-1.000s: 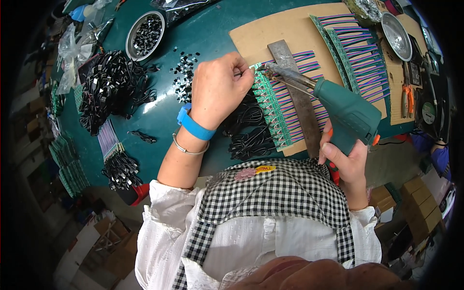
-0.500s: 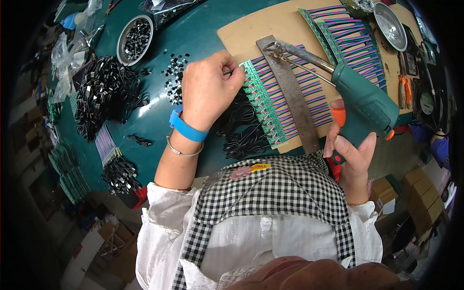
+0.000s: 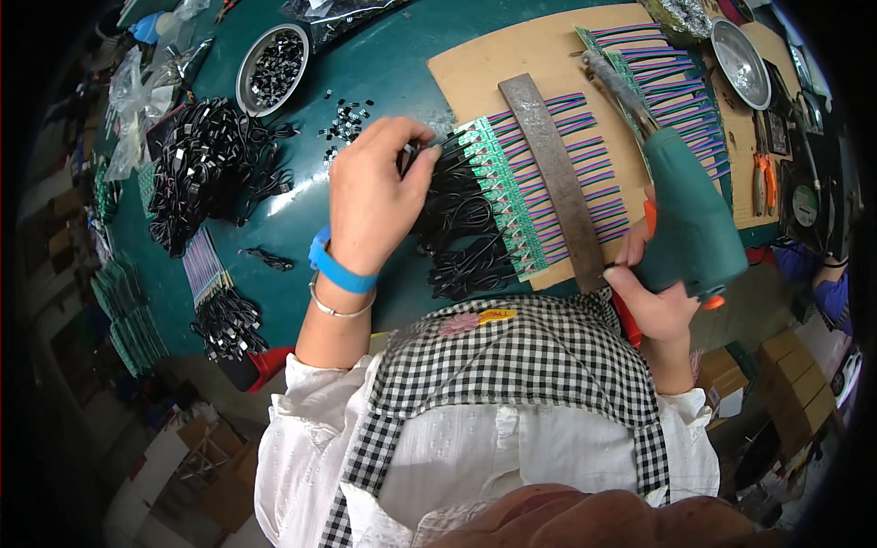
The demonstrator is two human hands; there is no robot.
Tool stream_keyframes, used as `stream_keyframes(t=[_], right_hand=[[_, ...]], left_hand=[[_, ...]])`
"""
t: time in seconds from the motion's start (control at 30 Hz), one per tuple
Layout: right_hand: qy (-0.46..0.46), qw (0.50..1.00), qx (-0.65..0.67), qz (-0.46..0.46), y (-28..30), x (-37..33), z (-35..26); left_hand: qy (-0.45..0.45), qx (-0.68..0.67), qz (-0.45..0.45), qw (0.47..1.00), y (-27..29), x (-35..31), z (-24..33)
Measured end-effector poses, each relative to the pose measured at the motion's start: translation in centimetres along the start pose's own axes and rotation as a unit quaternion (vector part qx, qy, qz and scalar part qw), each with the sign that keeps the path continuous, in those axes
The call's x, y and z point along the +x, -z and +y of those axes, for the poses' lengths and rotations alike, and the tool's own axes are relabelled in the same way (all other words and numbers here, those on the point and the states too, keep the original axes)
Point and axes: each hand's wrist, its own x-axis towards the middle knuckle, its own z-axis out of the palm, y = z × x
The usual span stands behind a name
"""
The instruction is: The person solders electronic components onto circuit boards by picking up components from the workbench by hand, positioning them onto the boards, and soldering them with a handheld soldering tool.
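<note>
On the left of the teal surface (image 3: pixel 388 78), a heap of loose cables (image 3: pixel 206 173) lies unjoined, with a wired bundle (image 3: pixel 224 324) nearer the edge. Farther off and to the right are a bowl (image 3: pixel 272 71) of small parts and scattered parts (image 3: pixel 345 121). Next comes the left hand (image 3: pixel 375 196), its thumb and forefinger curled close together with something black between them; whether they grip it I cannot tell. Just right of these fingers is the green board (image 3: pixel 504 201), apart from them, at the cardboard's (image 3: pixel 461 78) left edge. Black cables (image 3: pixel 461 219) reach its left side along most of the row, so that side looks largely done, though each joint is too small to check. Its right side carries striped wires, with a metal bar (image 3: pixel 553 178) across them. Farther right, another board (image 3: pixel 623 71) has striped wires but no cables visible along its left edge, so it appears to be left over. The right hand (image 3: pixel 653 301) has its fingers wrapped round a soldering gun (image 3: pixel 692 215), whose tip is lifted well clear of the nearer board.
</note>
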Motion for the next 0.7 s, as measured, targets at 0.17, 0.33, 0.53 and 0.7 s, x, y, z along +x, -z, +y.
stream_keyframes(t=[0.17,0.33,0.53,0.7], right_hand=[[0.010,0.980,-0.195,0.043,-1.3,0.4,-0.1],[0.140,0.922,-0.358,0.038,-2.8,2.3,0.3],[0.190,0.914,-0.353,0.067,-3.3,1.9,0.8],[0.047,0.987,-0.132,0.081,-2.3,1.5,1.6]], left_hand=[[-0.127,0.086,0.031,0.988,0.6,-1.7,-1.0],[-0.132,0.071,-0.104,0.983,-0.1,-4.1,0.4],[-0.128,0.058,-0.145,0.979,-0.3,-4.1,0.0],[-0.038,-0.059,-0.154,0.986,-0.5,-1.8,-1.8]])
